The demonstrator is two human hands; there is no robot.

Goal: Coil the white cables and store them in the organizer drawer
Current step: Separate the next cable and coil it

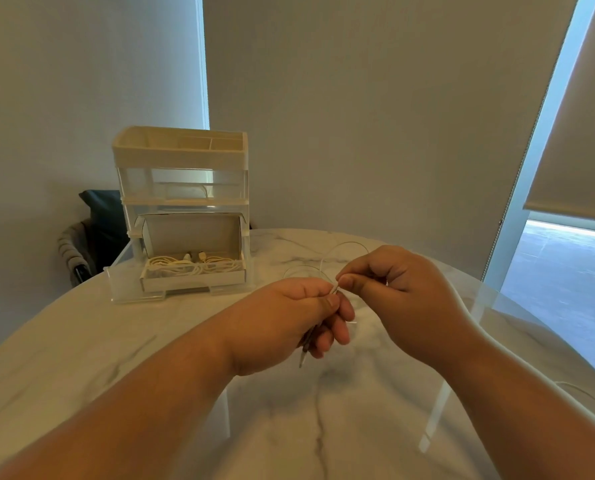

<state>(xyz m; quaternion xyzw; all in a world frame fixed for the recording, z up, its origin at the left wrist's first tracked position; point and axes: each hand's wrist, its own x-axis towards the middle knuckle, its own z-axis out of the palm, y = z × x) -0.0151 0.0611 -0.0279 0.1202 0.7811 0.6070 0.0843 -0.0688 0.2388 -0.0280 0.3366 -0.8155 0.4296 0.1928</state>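
— Where are the hands?

— Both are raised over the middle of the marble desk [143, 344], nearly touching each other. The left hand [296, 318] is curled round a few strands of a thin white cable [350, 242]. Its thumb is pressed on top, and a plug end hangs out below its fingers.

— And the right hand?

— The right hand [395, 289] pinches the same cable between thumb and forefinger, just beside the left thumb. Behind the hands the loose part of the cable rises in a loop and drops back to the desk.

— The organizer?

— The organizer [181, 157] stands at the far left of the desk, well apart from the hands. Its bottom drawer [123, 284] is pulled out. An open cardboard box [192, 283] sits in it with the lid up, holding coiled cables [185, 266] with their plugs showing.

— Anything else?

— A dark chair [93, 230] stands behind the organizer.
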